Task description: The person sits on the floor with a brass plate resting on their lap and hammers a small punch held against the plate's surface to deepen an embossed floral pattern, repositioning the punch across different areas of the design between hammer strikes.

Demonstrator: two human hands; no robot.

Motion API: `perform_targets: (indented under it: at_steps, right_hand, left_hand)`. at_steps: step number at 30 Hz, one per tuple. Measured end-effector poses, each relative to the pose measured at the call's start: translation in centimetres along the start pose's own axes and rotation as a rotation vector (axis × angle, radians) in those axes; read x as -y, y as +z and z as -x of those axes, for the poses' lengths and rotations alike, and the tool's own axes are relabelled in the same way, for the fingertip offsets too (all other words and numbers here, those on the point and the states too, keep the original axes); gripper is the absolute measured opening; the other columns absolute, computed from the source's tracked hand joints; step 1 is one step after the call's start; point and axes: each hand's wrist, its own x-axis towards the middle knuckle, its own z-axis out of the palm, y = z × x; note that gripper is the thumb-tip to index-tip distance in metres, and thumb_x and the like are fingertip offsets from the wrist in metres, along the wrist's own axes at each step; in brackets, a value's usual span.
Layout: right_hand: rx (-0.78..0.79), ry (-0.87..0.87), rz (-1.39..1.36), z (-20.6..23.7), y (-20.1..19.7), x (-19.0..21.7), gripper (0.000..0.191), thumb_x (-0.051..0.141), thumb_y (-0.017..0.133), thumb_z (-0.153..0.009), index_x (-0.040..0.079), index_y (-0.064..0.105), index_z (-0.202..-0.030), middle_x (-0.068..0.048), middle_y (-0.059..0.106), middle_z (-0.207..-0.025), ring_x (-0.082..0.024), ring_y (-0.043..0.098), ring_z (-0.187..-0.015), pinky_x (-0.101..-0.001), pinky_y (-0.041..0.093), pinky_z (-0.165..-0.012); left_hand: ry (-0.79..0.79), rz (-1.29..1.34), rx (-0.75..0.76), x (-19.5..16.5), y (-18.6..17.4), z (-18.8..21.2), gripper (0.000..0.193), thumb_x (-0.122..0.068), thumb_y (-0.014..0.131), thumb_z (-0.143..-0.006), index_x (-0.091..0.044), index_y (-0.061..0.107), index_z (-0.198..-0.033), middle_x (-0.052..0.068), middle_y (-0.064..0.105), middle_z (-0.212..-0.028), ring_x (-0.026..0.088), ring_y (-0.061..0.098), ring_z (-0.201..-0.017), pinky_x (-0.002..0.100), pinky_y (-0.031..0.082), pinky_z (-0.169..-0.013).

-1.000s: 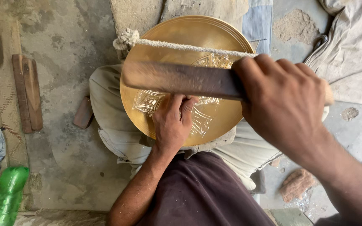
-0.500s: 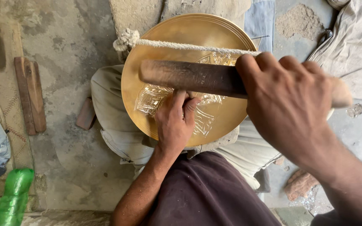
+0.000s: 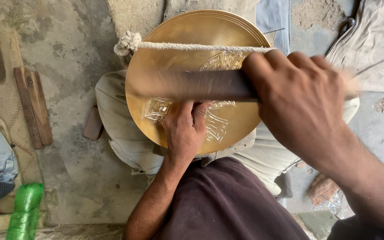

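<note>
Fingers: right hand (image 3: 303, 104) wrapped tight round a dark wooden mallet (image 3: 196, 85); left hand (image 3: 185, 129) curled, fingertips pinched near the middle of the brass plate (image 3: 192, 35), whatever sits between them hidden, possibly a small punch, cannot tell.
Plate: round, golden, propped on the lap, far edge leaning against a stone block (image 3: 134, 15); engraved pattern across the centre.
Rope: pale cord (image 3: 192, 46) stretched over the upper part of the plate, knotted at the left rim.
Mallet: blurred with motion, lying across the plate just above the left fingers.
Risk to fingers: likely a struck knuckle, given a mallet head so close over the left hand.
Risk to pattern: probably a stray dent or skewed line, should the pinched tool tilt or skid on smooth metal.
Risk to hold: plate could slide off the knees if the cord slackens.
Surroundings: wooden sticks (image 3: 34, 106) and green bottle (image 3: 25, 213) on the floor to the left, well apart.
</note>
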Motion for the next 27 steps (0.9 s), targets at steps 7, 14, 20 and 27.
perform_targets:
  at_steps: [7, 14, 20, 27]
  right_hand:
    - [0.042, -0.014, 0.122, -0.1, 0.2, 0.2, 0.018, 0.006, 0.069, -0.093, 0.007, 0.063, -0.110, -0.010, 0.073, -0.095, -0.019, 0.062, -0.061, -0.0349, 0.052, -0.054]
    - [0.102, 0.064, 0.027, 0.2, 0.3, 0.1, 0.006, 0.010, 0.063, -0.101, 0.006, 0.061, -0.105, -0.008, 0.068, -0.083, -0.018, 0.062, -0.060, -0.0347, 0.051, -0.052]
    - [-0.062, 0.029, -0.238, 0.3, -0.1, 0.7, 0.022, 0.010, 0.070, -0.091, 0.000, 0.059, -0.105, -0.013, 0.069, -0.087, -0.022, 0.062, -0.065, -0.0377, 0.050, -0.053]
    - [-0.022, 0.102, -0.235, -0.1, -0.1, 1.3, 0.017, 0.008, 0.067, -0.094, 0.002, 0.059, -0.108, -0.012, 0.068, -0.091, -0.021, 0.062, -0.068, -0.0360, 0.051, -0.053]
  left_hand:
    - [-0.071, 0.071, 0.065, -0.3, -0.1, -0.2, 0.024, -0.029, 0.066, -0.105, -0.006, 0.060, -0.101, 0.005, 0.064, -0.087, 0.022, 0.068, -0.078, 0.037, 0.055, -0.067]
    - [-0.035, 0.076, 0.048, -0.2, -0.1, 0.1, 0.024, -0.028, 0.067, -0.105, -0.005, 0.060, -0.100, 0.006, 0.062, -0.085, 0.023, 0.065, -0.078, 0.040, 0.053, -0.067]
    - [-0.026, 0.046, 0.025, 0.1, 0.0, 0.2, 0.022, -0.026, 0.067, -0.106, -0.006, 0.060, -0.102, 0.007, 0.063, -0.090, 0.026, 0.066, -0.081, 0.041, 0.053, -0.070]
    - [-0.065, 0.095, 0.058, -0.2, -0.4, 0.3, 0.020, -0.025, 0.066, -0.106, -0.006, 0.063, -0.103, 0.006, 0.066, -0.090, 0.024, 0.068, -0.082, 0.039, 0.055, -0.071]
